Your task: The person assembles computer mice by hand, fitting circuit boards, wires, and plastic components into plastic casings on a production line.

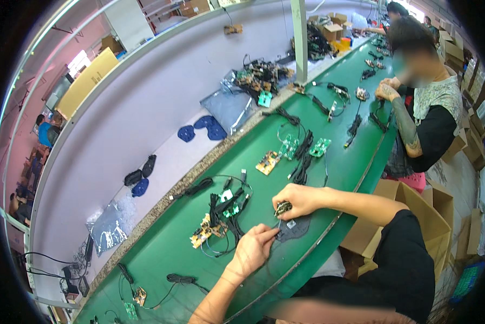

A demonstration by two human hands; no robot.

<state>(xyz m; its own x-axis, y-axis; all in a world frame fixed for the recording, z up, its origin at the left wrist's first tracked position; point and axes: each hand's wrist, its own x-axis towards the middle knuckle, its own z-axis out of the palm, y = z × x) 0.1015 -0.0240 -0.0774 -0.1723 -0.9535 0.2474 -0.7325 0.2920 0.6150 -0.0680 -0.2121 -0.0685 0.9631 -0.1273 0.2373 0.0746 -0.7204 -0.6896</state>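
A dark grey flat piece (293,231) with a small pale label lies on the green work surface between my hands. My right hand (304,198) is closed above it, gripping a small dark board-like part (283,207) with components on it. My left hand (255,247) pinches at the left edge of the grey piece; a thin wire seems to run up from its fingertips, but what they hold is too small to make out. Left of my hands lie yellow circuit boards (202,233) and a green circuit board (230,204) tangled with black cables (215,208).
Farther along the green surface (161,243) are a yellow board (267,162), green boards (320,147) and cable bundles. Clear bags (111,225) and dark blue pieces (210,128) rest on the side ledge. A co-worker (423,97) sits at right; cardboard boxes (437,216) stand behind me.
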